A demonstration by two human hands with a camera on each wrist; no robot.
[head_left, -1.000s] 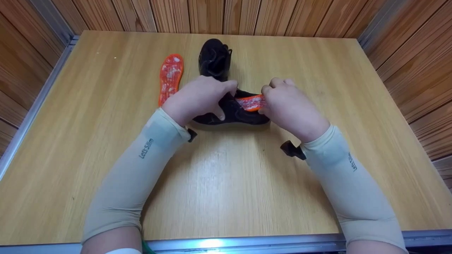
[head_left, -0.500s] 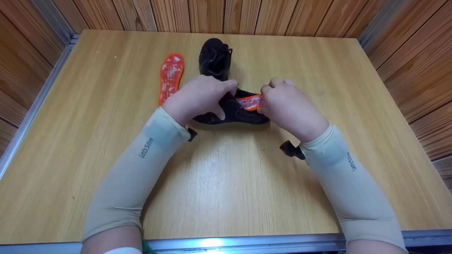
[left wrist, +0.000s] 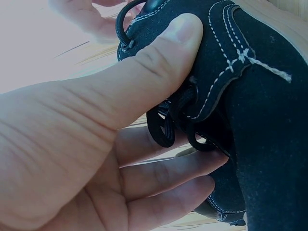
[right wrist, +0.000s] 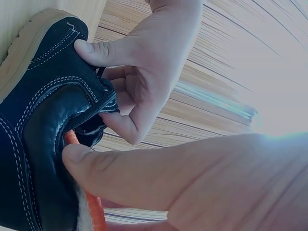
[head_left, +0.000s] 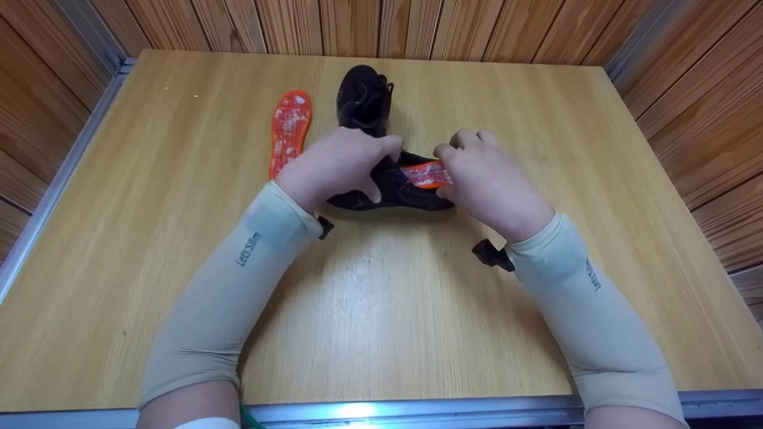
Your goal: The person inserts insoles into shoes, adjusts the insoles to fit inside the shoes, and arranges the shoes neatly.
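Observation:
A black shoe [head_left: 411, 196] with white stitching and a pale sole lies sideways on the table, its heel to the right. My left hand [head_left: 343, 158] grips it around the lacing, with the thumb on the near side [left wrist: 163, 53] and fingers curled by the laces. An orange and white insole [head_left: 424, 174] sits partway in the shoe's opening. At the heel end, my right hand [head_left: 495, 179] pinches the insole; its thumb presses near the orange edge [right wrist: 91, 207] in the right wrist view. The other right fingers are mostly hidden there.
A second black shoe [head_left: 362, 98] stands just behind the left hand. Another orange insole [head_left: 290, 128] lies flat to its left, partly covered by the left wrist. Wooden walls [head_left: 381, 27] rise behind and beside the table [head_left: 369, 322].
The right fingers have shifted slightly at the heel end, and a little more of the insole shows. The left hand and both shoes have stayed in place.

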